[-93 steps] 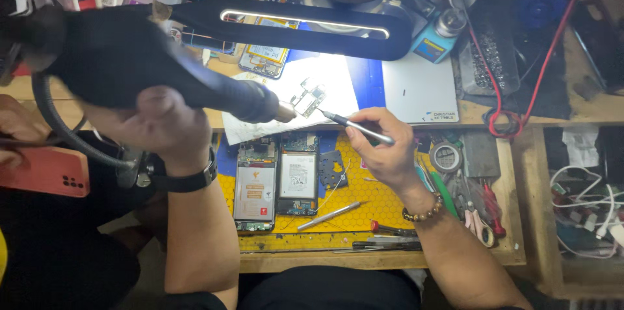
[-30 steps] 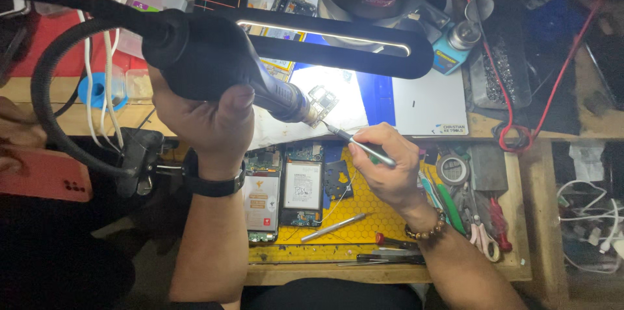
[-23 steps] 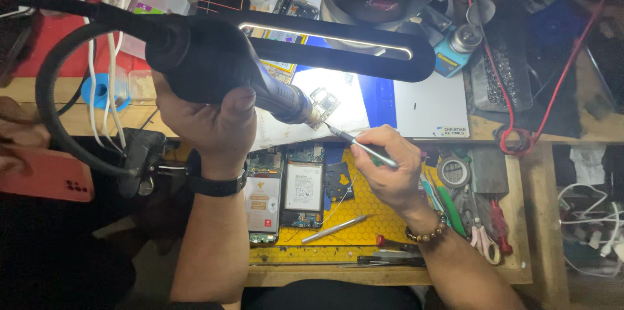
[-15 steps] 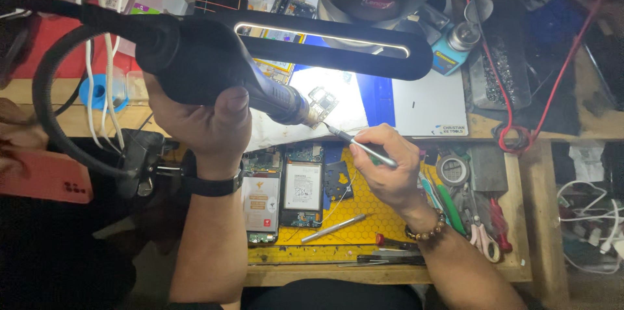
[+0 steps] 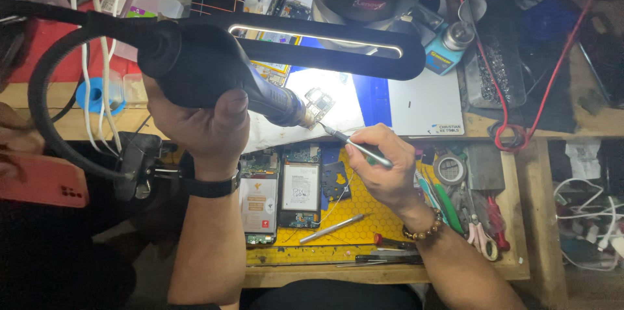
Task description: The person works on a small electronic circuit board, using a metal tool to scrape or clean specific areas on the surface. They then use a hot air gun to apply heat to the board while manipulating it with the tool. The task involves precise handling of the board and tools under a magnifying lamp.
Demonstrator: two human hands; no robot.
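Right, here I see the left hand wrapped tight around the fat black handle of a hot-air gun, whose thick black hose loops off to the left. The gun's metal nozzle tip points down to the right, just beside a small silvery circuit board lying on the white mat under the glare of the long black bar lamp.

My right hand is closed in a pen grip on slim metal tweezers, and their tip touches the lower edge of that circuit board, right next to the nozzle. A beaded bracelet sits on the right wrist, a black watch on the left.

Below the hands, on the yellow perforated work mat, two opened phones lie side by side with their batteries showing. A loose silver tool rests on the mat near them. To the right, a roll of tape and red-handled cutters sit close to my right wrist.
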